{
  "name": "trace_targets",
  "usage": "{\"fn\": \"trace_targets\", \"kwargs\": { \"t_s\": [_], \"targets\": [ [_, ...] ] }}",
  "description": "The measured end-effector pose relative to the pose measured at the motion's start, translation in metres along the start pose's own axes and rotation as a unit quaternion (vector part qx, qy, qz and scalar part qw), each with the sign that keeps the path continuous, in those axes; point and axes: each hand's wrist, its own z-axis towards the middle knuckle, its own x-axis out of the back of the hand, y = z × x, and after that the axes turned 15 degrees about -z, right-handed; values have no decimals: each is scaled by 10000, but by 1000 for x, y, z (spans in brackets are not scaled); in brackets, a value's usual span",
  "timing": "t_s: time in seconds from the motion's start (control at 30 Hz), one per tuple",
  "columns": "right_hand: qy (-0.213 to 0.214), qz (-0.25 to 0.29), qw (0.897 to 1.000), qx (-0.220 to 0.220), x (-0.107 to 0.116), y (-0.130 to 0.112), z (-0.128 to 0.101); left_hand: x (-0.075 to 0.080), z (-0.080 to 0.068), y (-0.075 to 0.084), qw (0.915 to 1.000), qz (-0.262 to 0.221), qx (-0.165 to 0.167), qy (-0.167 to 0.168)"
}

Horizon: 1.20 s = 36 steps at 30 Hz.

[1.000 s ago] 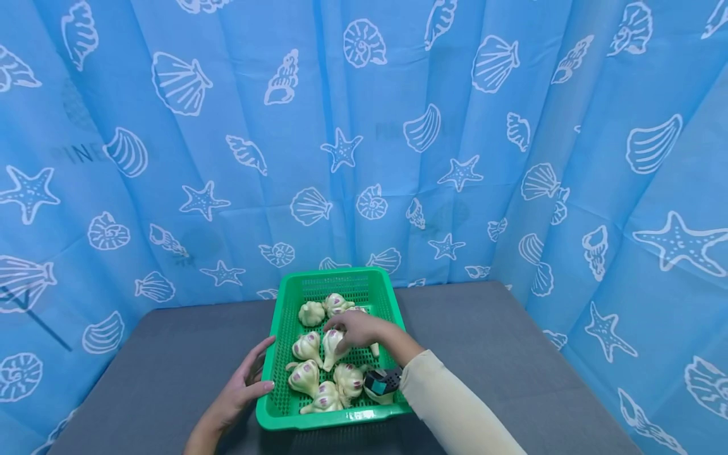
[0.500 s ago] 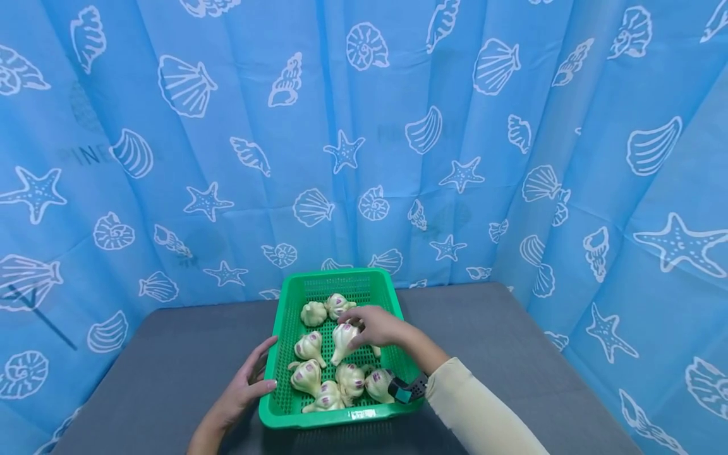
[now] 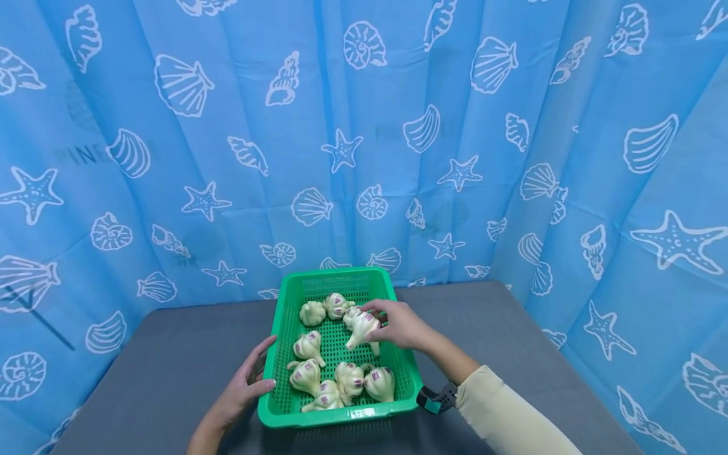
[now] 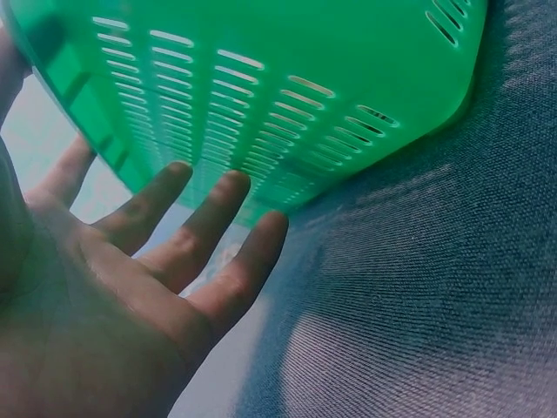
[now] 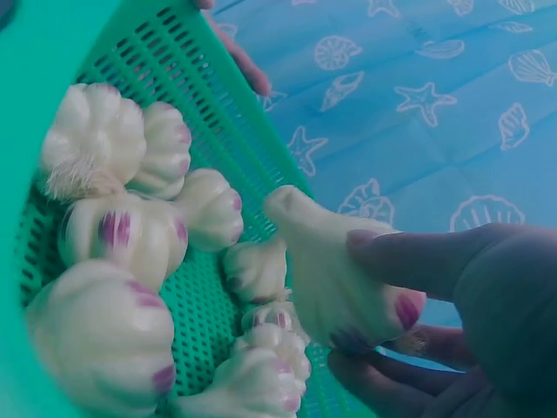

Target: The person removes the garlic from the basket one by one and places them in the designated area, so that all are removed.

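A green slotted basket (image 3: 284, 316) sits on a grey table (image 3: 170, 354) and holds several pale garlic bulbs with purple streaks (image 3: 309, 376). My right hand (image 3: 398, 323) pinches one garlic bulb (image 3: 361, 327) by its body and holds it above the basket's right side; in the right wrist view that held bulb (image 5: 326, 279) sits between thumb and fingers (image 5: 409, 257). My left hand (image 3: 246, 382) rests with straight fingers against the basket's left wall, its fingers (image 4: 187, 235) spread beside the green basket wall (image 4: 287, 96).
A blue curtain printed with white shells and starfish (image 3: 364, 139) closes in the table at the back and right. Bare grey tabletop (image 3: 500, 341) lies to the right of the basket. A wrist-worn device (image 3: 435, 399) shows on my right arm.
My right hand has lifted one garlic bulb from the basket's middle and carried it up and to the right. The left hand has stayed at the basket's left wall.
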Motion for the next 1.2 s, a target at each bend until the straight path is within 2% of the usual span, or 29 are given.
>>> {"fn": "trace_targets", "kwargs": {
  "t_s": [0.2,0.47,0.97,1.2],
  "targets": [
    [354,65,9993,-69,0,6,-6,-1,0,0,10000,48,21,78],
    [599,378,9974,-120,-5,13,-8,-1,-1,-1,9999,-29,70,69],
    [1295,693,9890,-189,-5,28,0,0,0,-1,10000,-9,17,72],
    [1634,717,9838,-171,2,34,7,-1,0,-1,10000,-33,52,51]
  ]
}}
